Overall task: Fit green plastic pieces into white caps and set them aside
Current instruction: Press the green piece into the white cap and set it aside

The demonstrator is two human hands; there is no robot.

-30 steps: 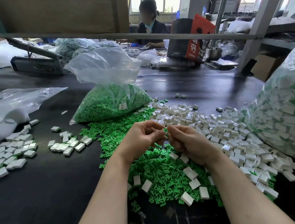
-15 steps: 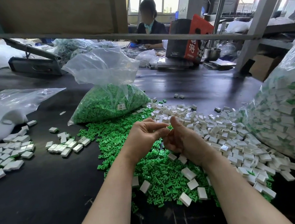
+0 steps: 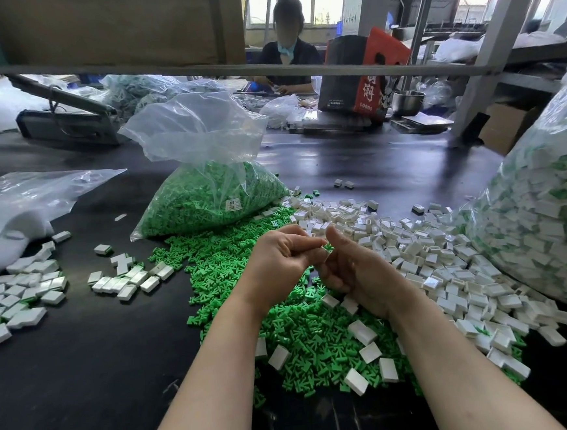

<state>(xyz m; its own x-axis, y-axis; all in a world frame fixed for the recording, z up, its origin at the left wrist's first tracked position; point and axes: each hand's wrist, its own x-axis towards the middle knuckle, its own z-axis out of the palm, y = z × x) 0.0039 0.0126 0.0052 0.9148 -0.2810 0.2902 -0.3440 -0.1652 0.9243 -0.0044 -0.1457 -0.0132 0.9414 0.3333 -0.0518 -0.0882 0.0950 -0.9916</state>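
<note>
Both hands meet above the middle of a dark table [image 3: 85, 383]. The left hand [image 3: 279, 266] and right hand [image 3: 351, 274] together pinch a small green piece [image 3: 327, 247] at their fingertips; whether a cap sits between them cannot be told. Under them lies a green pile [image 3: 302, 342], crowded on the right by loose white caps [image 3: 425, 261] and a full bag [image 3: 547, 221]. Bare table lies near left, between the green pile and finished caps [image 3: 21, 300]. A green-filled bag [image 3: 206, 200] stands behind. A metal rail [image 3: 365, 69] crosses far, a seated person [image 3: 288, 58] beyond.
</note>
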